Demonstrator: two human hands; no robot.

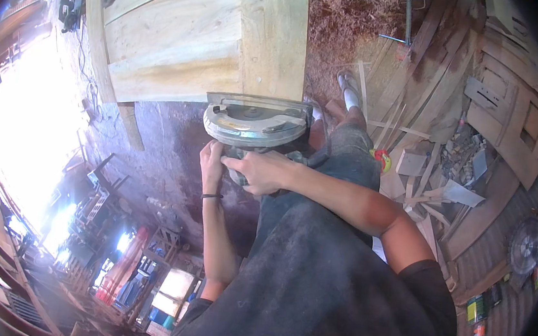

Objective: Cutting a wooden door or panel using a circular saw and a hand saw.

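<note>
A circular saw (255,128) with a pale metal blade guard sits at the near edge of a wooden panel (178,39) built from light boards. Its flat base plate runs along the panel's end, by the wide right-hand board (272,35). My right hand (265,172) is wrapped round the saw's dark body, just below the guard. Close beside it, my left hand (212,158) has its fingers curled in against the saw's left side; what they grip there is hidden. A dark band circles my left wrist.
Loose planks and offcuts (412,159) lie on the floor at the right. A round saw blade (526,244) hangs against corrugated sheeting at far right. Sawdust (355,14) covers the ground beyond my feet. A black cord (325,151) loops beside the saw. Strong daylight comes in at left.
</note>
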